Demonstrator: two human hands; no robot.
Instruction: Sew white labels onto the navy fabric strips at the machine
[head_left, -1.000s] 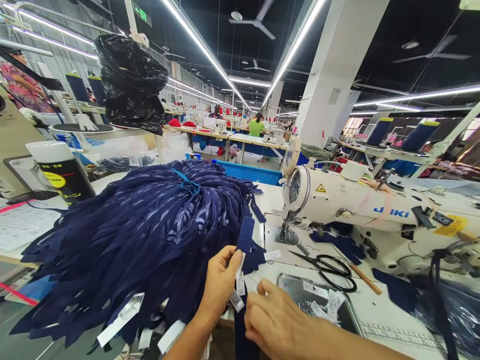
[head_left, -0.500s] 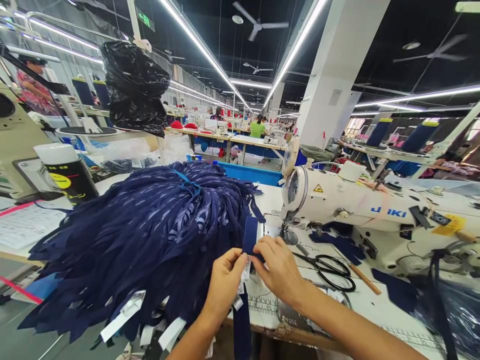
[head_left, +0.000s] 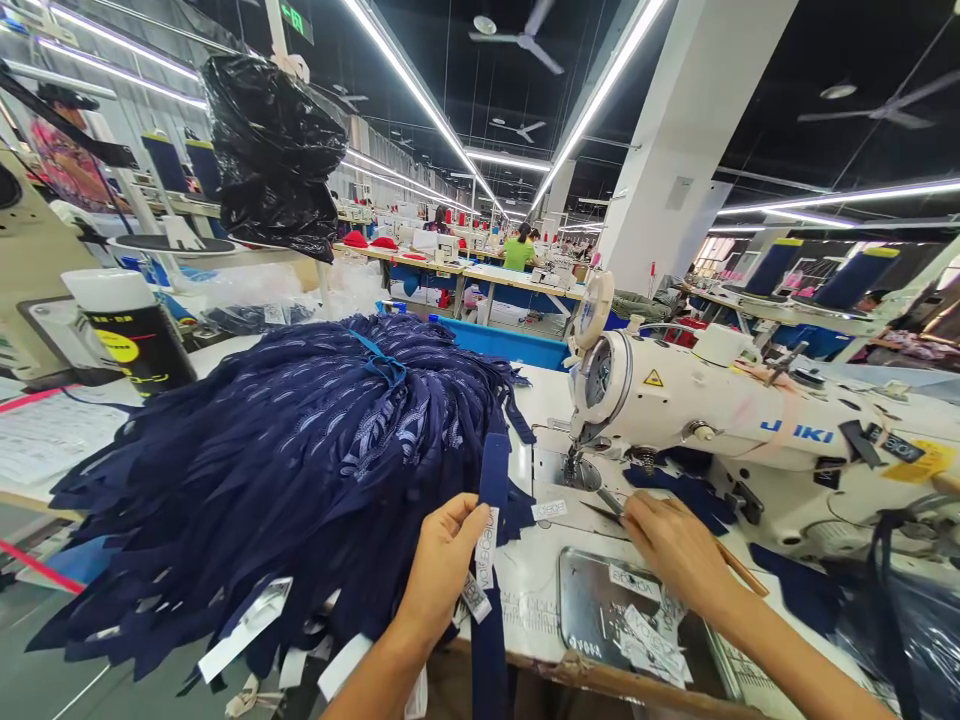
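My left hand (head_left: 441, 565) pinches a narrow navy fabric strip (head_left: 493, 480) together with a white label (head_left: 485, 548) at the table's front edge, beside a big heap of navy strips (head_left: 300, 450). My right hand (head_left: 675, 545) lies over the black scissors (head_left: 611, 508) on the table, fingers curled around their handles; only the blades show. A white sewing machine (head_left: 720, 410) stands just behind that hand, its needle area (head_left: 574, 465) to the left of it.
A metal tray (head_left: 585, 600) with several white labels sits at the front edge. A loose label (head_left: 547, 510) lies near the needle plate. A black thread cone (head_left: 131, 335) and papers are at left. Other workers sit at distant tables.
My right hand left the strip, moved right and came down onto the scissors. The left hand stayed on the strip and label.
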